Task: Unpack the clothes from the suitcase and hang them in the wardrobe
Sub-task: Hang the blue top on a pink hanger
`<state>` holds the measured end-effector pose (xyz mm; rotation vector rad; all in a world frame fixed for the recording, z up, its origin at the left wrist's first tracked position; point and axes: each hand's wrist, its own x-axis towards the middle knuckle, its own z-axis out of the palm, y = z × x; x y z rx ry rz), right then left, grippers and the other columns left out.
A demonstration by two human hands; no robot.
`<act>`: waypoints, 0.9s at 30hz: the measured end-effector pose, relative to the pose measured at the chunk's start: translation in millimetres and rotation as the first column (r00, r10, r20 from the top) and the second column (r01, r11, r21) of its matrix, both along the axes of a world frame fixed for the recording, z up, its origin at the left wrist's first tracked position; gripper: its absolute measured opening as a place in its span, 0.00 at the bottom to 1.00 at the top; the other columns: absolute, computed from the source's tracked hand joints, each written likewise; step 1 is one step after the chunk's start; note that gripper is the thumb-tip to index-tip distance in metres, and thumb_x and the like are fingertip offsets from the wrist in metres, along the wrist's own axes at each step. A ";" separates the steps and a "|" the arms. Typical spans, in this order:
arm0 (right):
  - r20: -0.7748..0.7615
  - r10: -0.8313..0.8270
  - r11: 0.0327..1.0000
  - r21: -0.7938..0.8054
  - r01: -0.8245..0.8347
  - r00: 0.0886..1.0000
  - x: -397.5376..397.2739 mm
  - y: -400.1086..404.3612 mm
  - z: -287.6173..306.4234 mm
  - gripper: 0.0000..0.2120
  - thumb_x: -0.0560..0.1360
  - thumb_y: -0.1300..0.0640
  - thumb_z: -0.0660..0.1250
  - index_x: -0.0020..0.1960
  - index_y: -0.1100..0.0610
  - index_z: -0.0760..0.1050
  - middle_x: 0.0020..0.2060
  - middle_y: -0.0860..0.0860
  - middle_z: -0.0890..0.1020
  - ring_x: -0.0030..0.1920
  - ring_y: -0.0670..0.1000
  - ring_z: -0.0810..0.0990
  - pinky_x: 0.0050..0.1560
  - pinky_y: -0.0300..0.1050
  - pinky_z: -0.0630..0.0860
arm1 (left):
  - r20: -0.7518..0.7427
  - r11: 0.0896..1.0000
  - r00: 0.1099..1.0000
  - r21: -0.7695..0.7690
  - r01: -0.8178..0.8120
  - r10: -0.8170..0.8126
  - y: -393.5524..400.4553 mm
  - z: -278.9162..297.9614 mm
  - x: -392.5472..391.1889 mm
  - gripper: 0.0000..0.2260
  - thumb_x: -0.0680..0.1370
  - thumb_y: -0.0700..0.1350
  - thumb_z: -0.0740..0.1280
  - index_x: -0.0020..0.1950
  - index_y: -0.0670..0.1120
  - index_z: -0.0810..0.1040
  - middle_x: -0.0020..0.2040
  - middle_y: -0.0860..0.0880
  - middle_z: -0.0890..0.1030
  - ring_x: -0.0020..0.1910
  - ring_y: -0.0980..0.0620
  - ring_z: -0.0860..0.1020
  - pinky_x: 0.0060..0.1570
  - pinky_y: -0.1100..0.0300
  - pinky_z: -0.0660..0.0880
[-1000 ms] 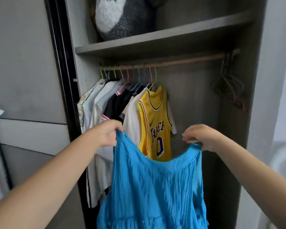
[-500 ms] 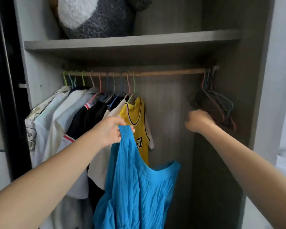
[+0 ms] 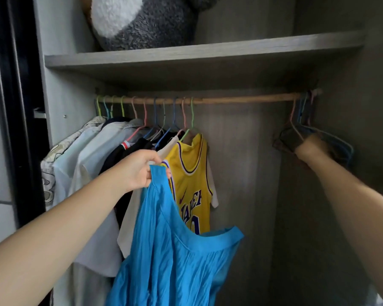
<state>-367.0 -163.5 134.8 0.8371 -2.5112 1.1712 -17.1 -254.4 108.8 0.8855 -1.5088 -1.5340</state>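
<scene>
Right hand (image 3: 312, 147) now reached into empty hangers (image 3: 332, 140) — grip unclear; left hand (image 3: 139, 171) pinches blue dress (image 3: 175, 261); wardrobe (image 3: 241, 162) rail (image 3: 241, 99) holds shirts, yellow jersey (image 3: 190, 180).

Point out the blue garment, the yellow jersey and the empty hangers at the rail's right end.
blue garment (image 3: 175, 257), head view, pleated front below the neckline.
yellow jersey (image 3: 189, 175), head view, chest panel above the lettering.
empty hangers (image 3: 296, 129), head view, shoulder wire of the pink hanger below the rail.

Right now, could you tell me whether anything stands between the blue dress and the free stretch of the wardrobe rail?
Nothing visible blocks it. The crinkled blue dress hangs from the left hand, in front of the yellow basketball jersey; the wooden rail right of it is bare.
</scene>
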 end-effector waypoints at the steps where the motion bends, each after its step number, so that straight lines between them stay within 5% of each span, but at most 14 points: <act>1: 0.015 0.015 0.998 -0.057 -0.014 1.000 0.2 -1.4 3.5 0.19 0.76 0.60 0.62 0.64 0.69 0.68 0.61 0.67 0.73 0.61 0.65 0.73 0.60 0.55 0.70 | 0.068 0.999 0.997 -0.008 -0.032 0.032 -1.6 1.0 0.6 0.04 0.75 0.35 0.56 0.43 0.41 0.69 0.34 0.41 0.77 0.22 0.52 0.78 0.23 0.66 0.76; 4: 0.015 0.096 0.970 -0.226 -0.090 0.995 8.1 -3.4 12.7 0.15 0.77 0.64 0.58 0.60 0.72 0.70 0.56 0.67 0.75 0.58 0.66 0.75 0.55 0.55 0.72 | 0.182 0.996 0.979 -0.023 -0.088 0.090 1.0 2.0 0.9 0.05 0.76 0.35 0.56 0.48 0.41 0.69 0.36 0.41 0.75 0.18 0.54 0.76 0.21 0.67 0.74; 8: 0.253 0.320 0.853 -0.497 -0.161 0.913 35.8 -9.0 -3.8 0.14 0.78 0.63 0.54 0.61 0.64 0.70 0.33 0.54 0.70 0.31 0.54 0.70 0.29 0.43 0.65 | 0.149 0.990 0.979 -0.036 -0.133 0.137 4.4 1.9 2.4 0.04 0.78 0.36 0.55 0.48 0.44 0.68 0.38 0.42 0.73 0.16 0.55 0.74 0.20 0.67 0.73; 10: 0.334 0.432 0.790 -0.589 -0.172 0.838 54.5 -13.8 -29.3 0.08 0.77 0.62 0.56 0.47 0.59 0.73 0.31 0.52 0.68 0.30 0.51 0.68 0.29 0.41 0.64 | 0.157 0.986 0.973 -0.040 -0.163 0.167 1.2 0.4 7.4 0.07 0.79 0.37 0.56 0.41 0.44 0.68 0.33 0.41 0.75 0.16 0.54 0.74 0.20 0.66 0.73; 12: 0.370 0.528 0.719 -0.674 -0.170 0.765 71.8 -18.1 -63.5 0.13 0.77 0.60 0.57 0.33 0.55 0.67 0.27 0.52 0.67 0.27 0.50 0.67 0.28 0.40 0.61 | 0.161 0.978 0.965 -0.050 -0.203 0.209 -2.5 -2.8 13.0 0.07 0.78 0.37 0.56 0.39 0.42 0.66 0.25 0.42 0.77 0.16 0.53 0.74 0.20 0.66 0.73; 16: 0.512 0.795 0.586 -0.788 -0.190 0.327 110.4 -17.1 -144.5 0.19 0.77 0.60 0.58 0.27 0.55 0.61 0.14 0.48 0.61 0.15 0.45 0.60 0.19 0.31 0.56 | 0.156 0.966 0.953 -0.050 -0.254 0.259 -5.4 -12.5 21.5 0.07 0.77 0.37 0.56 0.39 0.42 0.66 0.32 0.41 0.74 0.16 0.53 0.74 0.19 0.65 0.74; 18: 0.547 0.810 0.586 -0.752 -0.302 0.212 115.8 -20.9 -172.1 0.18 0.77 0.61 0.57 0.28 0.56 0.63 0.14 0.47 0.62 0.15 0.45 0.61 0.20 0.33 0.59 | 0.178 0.963 0.946 -0.043 -0.266 0.269 -4.6 -20.0 25.6 0.07 0.77 0.36 0.56 0.39 0.42 0.66 0.36 0.41 0.73 0.16 0.53 0.74 0.18 0.65 0.73; 20: 0.575 0.761 0.649 -0.661 -0.378 0.300 113.7 -25.3 -178.1 0.14 0.76 0.63 0.59 0.33 0.55 0.65 0.19 0.47 0.66 0.17 0.44 0.64 0.19 0.34 0.60 | 0.205 0.961 0.940 -0.039 -0.272 0.274 -1.5 -26.4 29.3 0.08 0.77 0.36 0.56 0.38 0.42 0.66 0.37 0.41 0.72 0.16 0.53 0.74 0.17 0.65 0.72; 23: 0.516 0.629 0.775 -0.470 -0.421 0.581 109.6 -23.0 -174.7 0.06 0.74 0.58 0.66 0.38 0.55 0.72 0.29 0.49 0.70 0.27 0.46 0.67 0.24 0.36 0.64 | 0.216 0.960 0.935 -0.040 -0.279 0.280 3.7 -33.0 34.6 0.09 0.77 0.35 0.56 0.37 0.43 0.65 0.36 0.41 0.72 0.15 0.53 0.74 0.18 0.65 0.73; 27: 0.338 0.541 0.822 -0.408 -0.398 0.770 96.1 -15.3 -170.1 0.22 0.78 0.50 0.60 0.27 0.57 0.70 0.12 0.46 0.69 0.17 0.42 0.69 0.24 0.32 0.61 | 0.274 0.962 0.925 -0.010 -0.272 0.264 5.7 -46.7 38.9 0.09 0.77 0.35 0.56 0.37 0.43 0.65 0.36 0.41 0.72 0.16 0.53 0.74 0.18 0.66 0.73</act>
